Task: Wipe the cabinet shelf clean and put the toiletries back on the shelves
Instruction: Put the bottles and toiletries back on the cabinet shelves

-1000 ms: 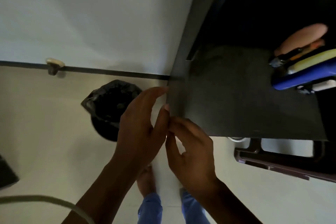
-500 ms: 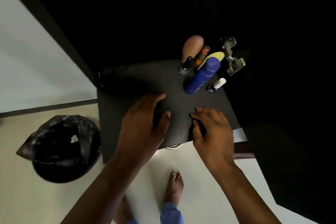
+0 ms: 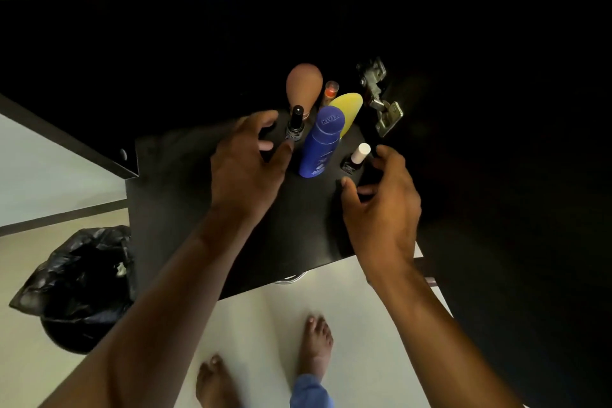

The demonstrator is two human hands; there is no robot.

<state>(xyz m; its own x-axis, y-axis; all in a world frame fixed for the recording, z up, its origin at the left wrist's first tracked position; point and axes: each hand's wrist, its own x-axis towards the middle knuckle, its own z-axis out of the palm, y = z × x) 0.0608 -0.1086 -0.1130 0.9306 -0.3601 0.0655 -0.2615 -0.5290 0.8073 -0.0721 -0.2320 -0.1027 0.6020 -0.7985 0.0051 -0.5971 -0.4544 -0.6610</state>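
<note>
A dark cabinet shelf carries a cluster of toiletries at its back right: a blue bottle, a yellow bottle behind it, a tan egg-shaped sponge, a small orange-capped vial, a black-capped polish bottle and a white-capped polish bottle. My left hand hovers with spread, loosely bent fingers just left of the black-capped bottle and holds nothing. My right hand hovers beside the white-capped bottle, fingers relaxed, holding nothing.
A bin lined with a black bag stands on the pale floor at lower left. A metal door hinge juts out right of the bottles. The dark cabinet side fills the right. My bare feet are below the shelf edge.
Both hands left the shelf's front edge and reached deeper toward the toiletries, left hand to the black-capped bottle, right hand to the white-capped one. The view swung right onto the shelf.
</note>
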